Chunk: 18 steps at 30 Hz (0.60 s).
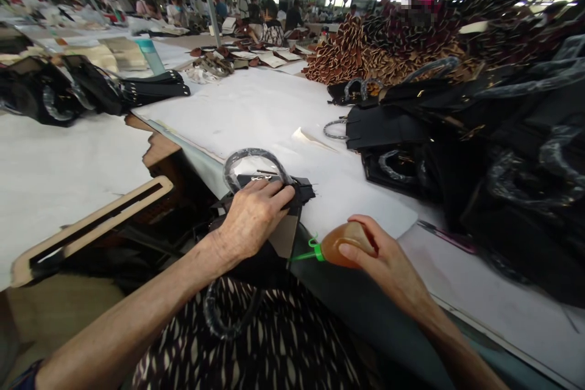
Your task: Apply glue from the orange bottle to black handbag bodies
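Observation:
My left hand [256,213] lies over the top of a black handbag [267,271], fingers curled on its upper edge. One bag handle [253,153], wrapped in clear plastic, arches up behind that hand. A second wrapped handle [214,317] hangs down over my patterned clothing. Part of a brown-grey panel [284,235] shows at the bag's right side. In my right hand [386,259] is a squeeze bottle [340,245] of amber liquid, tilted sideways. Its green nozzle [307,255] points left, its tip close to the panel's lower edge; whether they touch, I cannot tell.
Black handbags [393,128] pile up on the right of the white worktable [247,103], near a pen [445,236]. More bags [41,88] lie at the left. Stacked brown pieces [338,52] stand behind. A slotted tan frame [95,225] juts in at left. People work far back.

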Tool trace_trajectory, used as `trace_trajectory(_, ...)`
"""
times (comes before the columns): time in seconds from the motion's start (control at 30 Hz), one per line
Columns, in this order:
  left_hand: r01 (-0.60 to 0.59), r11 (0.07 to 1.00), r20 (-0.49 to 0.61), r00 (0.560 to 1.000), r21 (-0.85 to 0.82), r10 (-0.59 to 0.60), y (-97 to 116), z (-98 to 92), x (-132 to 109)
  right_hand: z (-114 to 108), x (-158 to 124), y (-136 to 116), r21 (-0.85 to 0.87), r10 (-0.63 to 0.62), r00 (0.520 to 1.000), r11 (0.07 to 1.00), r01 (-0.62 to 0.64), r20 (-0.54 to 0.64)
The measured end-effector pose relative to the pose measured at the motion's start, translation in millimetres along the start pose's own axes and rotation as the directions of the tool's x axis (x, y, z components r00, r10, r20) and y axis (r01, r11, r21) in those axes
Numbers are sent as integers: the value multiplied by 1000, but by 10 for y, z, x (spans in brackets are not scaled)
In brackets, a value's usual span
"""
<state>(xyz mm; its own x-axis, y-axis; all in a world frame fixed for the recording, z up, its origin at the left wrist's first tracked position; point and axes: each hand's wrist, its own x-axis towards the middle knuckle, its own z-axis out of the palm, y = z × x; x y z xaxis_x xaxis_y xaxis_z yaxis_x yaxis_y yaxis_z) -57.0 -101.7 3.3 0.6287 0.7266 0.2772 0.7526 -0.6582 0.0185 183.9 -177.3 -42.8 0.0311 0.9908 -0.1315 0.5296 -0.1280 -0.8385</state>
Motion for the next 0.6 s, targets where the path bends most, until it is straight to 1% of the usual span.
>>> trace_trajectory(0.17, 2, 1000, 8, 1000, 5, -2, 5, 4, 8, 2, -55, 4, -23, -14, 1000, 1000, 14, 17)
trace_trajectory(0.37, 6, 1000, -3, 1000, -6, -6, -1, 17, 1, -4, -127, -32, -33, 16, 999, 999, -15, 40)
trace_trajectory(0.5, 0, 1000, -22, 1000, -1, 0, -13, 22, 7, 4, -190, -8, -22, 44, 999, 999, -43, 26)
trace_trajectory(0.6, 2, 1000, -31, 1000, 2, -2, -24, 25, 21, 11, -263, 21, -7, 87, 996, 996, -87, -1)
